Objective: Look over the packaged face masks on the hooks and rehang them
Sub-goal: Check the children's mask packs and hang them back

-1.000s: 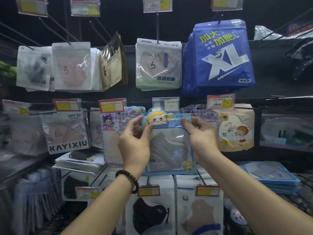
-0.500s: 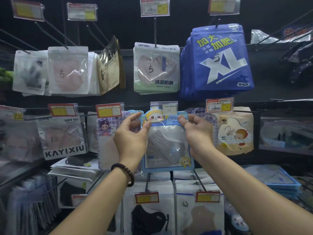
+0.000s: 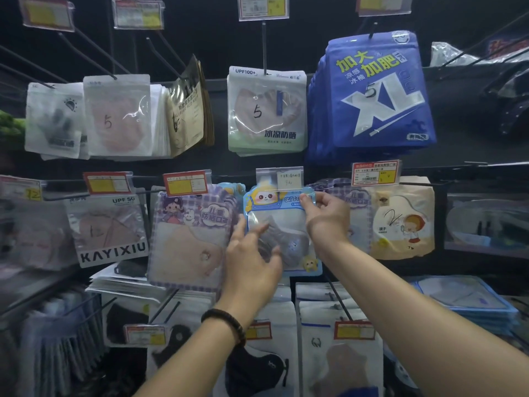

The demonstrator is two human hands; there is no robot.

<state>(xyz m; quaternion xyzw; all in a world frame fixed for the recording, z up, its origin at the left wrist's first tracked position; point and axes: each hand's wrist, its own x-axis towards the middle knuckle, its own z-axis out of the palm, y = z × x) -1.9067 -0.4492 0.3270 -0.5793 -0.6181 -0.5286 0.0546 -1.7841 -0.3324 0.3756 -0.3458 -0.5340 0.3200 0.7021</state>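
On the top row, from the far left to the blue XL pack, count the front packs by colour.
White packs: 2
Tan pack: 1
Green-and-white pack: 1
Blue XL pack: 1
Total: 5

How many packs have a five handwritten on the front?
3, top row: pink mask pack left, UPF100+ pack middle, blue XL pack right. Packs behind are hidden.

I see a dark display rack (image 3: 217,30) with wire hooks (image 3: 94,52). Its top row carries white mask packs (image 3: 117,116) at left, a UPF100+ pack (image 3: 266,113) in the middle, blue XL packs (image 3: 378,90) at right. The row below carries a KAYIXIU pack (image 3: 108,230), purple checked packs (image 3: 186,242), a beige cartoon pack (image 3: 406,224).
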